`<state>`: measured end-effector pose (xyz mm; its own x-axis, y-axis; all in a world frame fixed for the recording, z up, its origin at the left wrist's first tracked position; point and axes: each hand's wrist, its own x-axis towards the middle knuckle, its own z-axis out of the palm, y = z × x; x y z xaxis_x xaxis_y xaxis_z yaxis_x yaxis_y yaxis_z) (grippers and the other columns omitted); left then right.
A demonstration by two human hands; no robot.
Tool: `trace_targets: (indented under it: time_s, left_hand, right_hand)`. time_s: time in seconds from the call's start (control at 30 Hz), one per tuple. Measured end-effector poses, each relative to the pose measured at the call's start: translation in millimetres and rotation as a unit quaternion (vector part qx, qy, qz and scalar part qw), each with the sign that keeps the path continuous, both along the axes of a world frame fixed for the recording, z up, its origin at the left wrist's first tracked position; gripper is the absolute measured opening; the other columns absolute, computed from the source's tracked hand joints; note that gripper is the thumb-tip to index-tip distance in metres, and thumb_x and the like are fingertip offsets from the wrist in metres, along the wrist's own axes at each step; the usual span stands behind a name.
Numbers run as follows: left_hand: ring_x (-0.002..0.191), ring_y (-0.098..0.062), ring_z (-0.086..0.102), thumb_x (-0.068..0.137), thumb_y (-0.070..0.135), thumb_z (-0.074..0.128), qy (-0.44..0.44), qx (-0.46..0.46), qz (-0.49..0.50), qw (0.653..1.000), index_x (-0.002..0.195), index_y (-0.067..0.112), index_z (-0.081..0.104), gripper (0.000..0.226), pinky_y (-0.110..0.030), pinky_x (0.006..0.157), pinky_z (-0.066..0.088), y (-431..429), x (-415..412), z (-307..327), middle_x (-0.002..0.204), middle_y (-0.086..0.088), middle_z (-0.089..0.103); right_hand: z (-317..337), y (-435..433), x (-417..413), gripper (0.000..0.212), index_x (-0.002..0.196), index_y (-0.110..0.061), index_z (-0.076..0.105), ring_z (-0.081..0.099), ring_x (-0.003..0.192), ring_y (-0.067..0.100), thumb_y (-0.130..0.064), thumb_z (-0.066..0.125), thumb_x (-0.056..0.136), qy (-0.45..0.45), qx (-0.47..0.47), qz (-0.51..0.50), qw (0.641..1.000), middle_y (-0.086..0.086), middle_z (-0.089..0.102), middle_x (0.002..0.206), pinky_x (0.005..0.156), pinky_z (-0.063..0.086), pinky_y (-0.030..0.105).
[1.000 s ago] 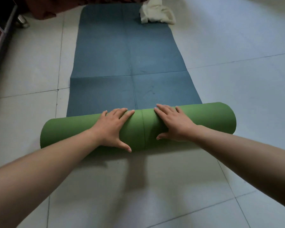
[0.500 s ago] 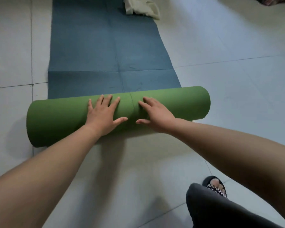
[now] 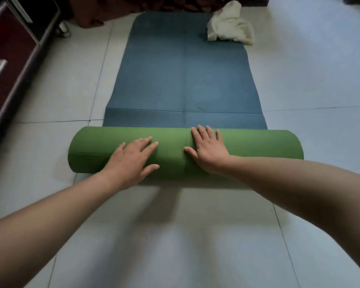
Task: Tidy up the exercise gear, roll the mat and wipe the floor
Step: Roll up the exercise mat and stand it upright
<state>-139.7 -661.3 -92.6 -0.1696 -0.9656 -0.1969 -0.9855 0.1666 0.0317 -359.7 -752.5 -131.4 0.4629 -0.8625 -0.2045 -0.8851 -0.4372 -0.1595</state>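
The exercise mat lies on the tiled floor, partly rolled. Its rolled part (image 3: 258, 145) is a thick green cylinder lying crosswise; the flat part (image 3: 183, 69) shows blue and stretches away from me. My left hand (image 3: 133, 161) presses flat on the roll left of its middle, fingers straight. My right hand (image 3: 209, 148) presses flat on top of the roll just right of the middle seam, fingers spread. A crumpled cream cloth (image 3: 230, 24) lies on the mat's far right corner.
A dark red cabinet (image 3: 6, 65) with a metal handle stands along the left edge. A small metal object (image 3: 63, 31) sits on the floor beside it. Dark brown fabric (image 3: 116, 9) hangs at the mat's far end. Pale floor tiles (image 3: 320, 80) surround the mat.
The roll has moved farther along the mat, leaving less blue showing. Both hands have shifted up over the roll, staying flat on it. My leg and foot have left the view.
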Motion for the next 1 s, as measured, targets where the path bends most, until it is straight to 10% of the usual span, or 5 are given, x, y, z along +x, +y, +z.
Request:
trace_targets:
  time_s: [0.57,0.87,1.0]
  left_hand:
    - [0.145,-0.026,-0.005,0.079,0.07,0.042,-0.075,0.081,0.007,0.994,0.145,0.036,-0.014,0.093,-0.055,0.113,0.01,-62,-44,-10,0.157,0.0,-0.011]
    - [0.139,-0.024,0.024,0.052,0.093,-0.009,0.004,0.069,-0.093,0.993,0.147,0.034,0.009,0.113,-0.048,0.11,0.023,-132,-13,-4,0.153,-0.003,0.022]
    - [0.125,-0.025,0.044,0.07,0.08,0.001,0.057,0.016,-0.095,0.994,0.141,0.033,0.028,0.09,-0.041,0.098,0.038,-157,-10,-14,0.138,-0.001,0.045]
  right_hand:
    - [11,-51,-5,0.052,0.127,-0.01,0.045,0.039,0.127,0.027,-0.05,0.035,0.095,-0.129,-0.033,0.054,0.99,0.011,0.043,0.137,0.105,0.027,0.042]
    - [21,-36,-45,0.07,0.147,-0.014,0.019,0.013,0.144,0.023,-0.054,0.036,0.093,-0.033,-0.034,0.047,0.998,0.005,0.016,0.156,0.116,0.007,0.041]
    - [30,-29,-38,0.073,0.148,-0.013,0.016,0.009,0.145,0.023,-0.059,0.029,0.092,-0.005,-0.026,-0.011,1.0,0.005,0.013,0.157,0.116,0.005,0.041]
